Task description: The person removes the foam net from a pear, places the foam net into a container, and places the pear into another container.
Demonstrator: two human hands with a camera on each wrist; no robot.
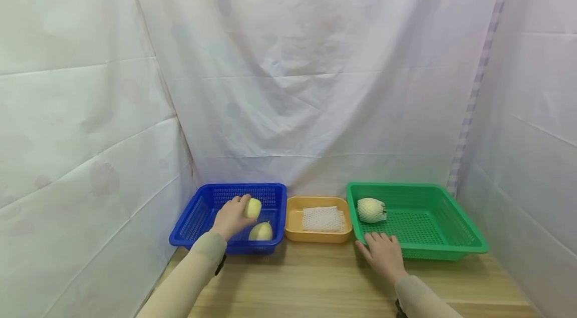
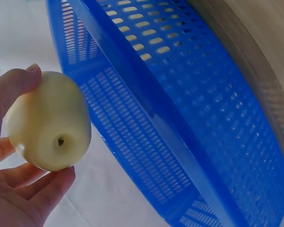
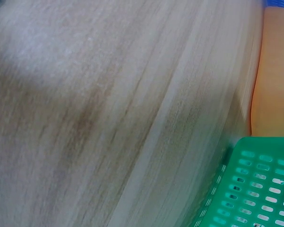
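Left hand (image 1: pixel 232 217) fingers curled round pale fruit (image 1: pixel 253 209), above blue basket (image 1: pixel 243 186), worktop's (image 1: pixel 288 278) left edge; right hand (image 1: pixel 385 256) fingers loosely extended, touching green basket's (image 1: pixel 442 248) near-left corner.

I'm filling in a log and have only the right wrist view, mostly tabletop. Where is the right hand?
Observer: The right hand rests at the near-left corner of the green basket.
Operator: And the left hand?
Observer: The left hand holds a bare pale-yellow fruit at the blue basket.
Operator: Anything inside the green one?
Observer: Yes, a net-wrapped fruit near its left wall.
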